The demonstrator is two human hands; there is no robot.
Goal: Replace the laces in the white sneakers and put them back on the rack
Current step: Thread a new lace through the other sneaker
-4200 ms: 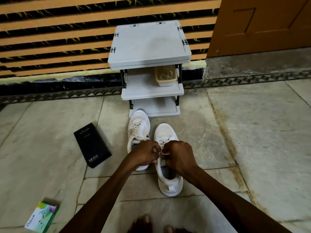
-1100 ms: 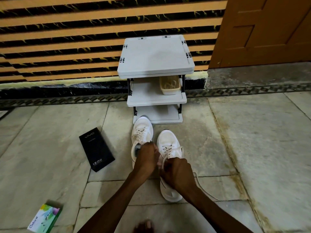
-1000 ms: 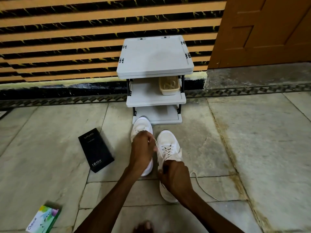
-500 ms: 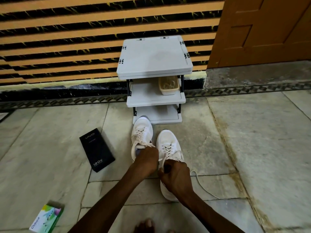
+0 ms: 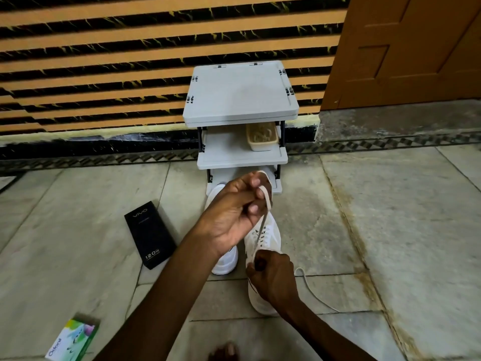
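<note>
Down on the floor before the rack [image 5: 239,100], left hand [image 5: 229,214] is up high, pinching the lace [image 5: 268,203] taut above the right sneaker [image 5: 270,235]; right hand [image 5: 273,280] grips that shoe's opening below. Left sneaker [image 5: 226,261] sits just beside.

Head view — forward, down, near floor [image 5: 390,230]
</note>
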